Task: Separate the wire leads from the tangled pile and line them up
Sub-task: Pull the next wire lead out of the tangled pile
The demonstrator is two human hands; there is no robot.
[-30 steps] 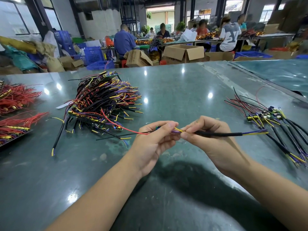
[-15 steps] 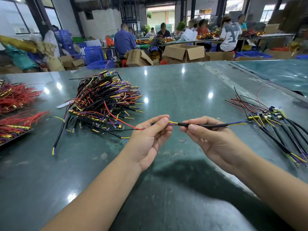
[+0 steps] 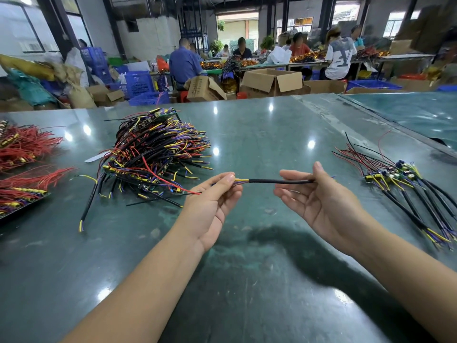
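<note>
Two bare hands hold one wire lead [image 3: 277, 181] up above the green table [image 3: 247, 280], just in front of the big tangled pile [image 3: 158, 154]. The left hand [image 3: 210, 209] pinches the end where yellow and purple wires poke out of the black sleeve, thumb and fingertips closed on it. A thin red wire [image 3: 168, 180] runs from that pinch back toward the pile. The right hand [image 3: 321, 204] holds the other end of the black sleeve between its thumb and a finger, and its other fingers are spread out and loose. The lead hangs almost level between the two hands and does not touch the table. The pile is a heap of black, red, yellow and purple wires with small boards mixed in. To the right of the pile, well apart from it, lies a sorted row of leads [image 3: 405, 186] side by side, with their black sleeves pointing toward the near edge. To the left of the pile sit bunches of red wires [image 3: 27, 147]. Behind the pile, past the table's far edge, stand open cardboard boxes [image 3: 272, 81] and blue crates [image 3: 138, 82], and people sit working at other tables. One box has dark printing on its side, but it is too small to read.
</note>
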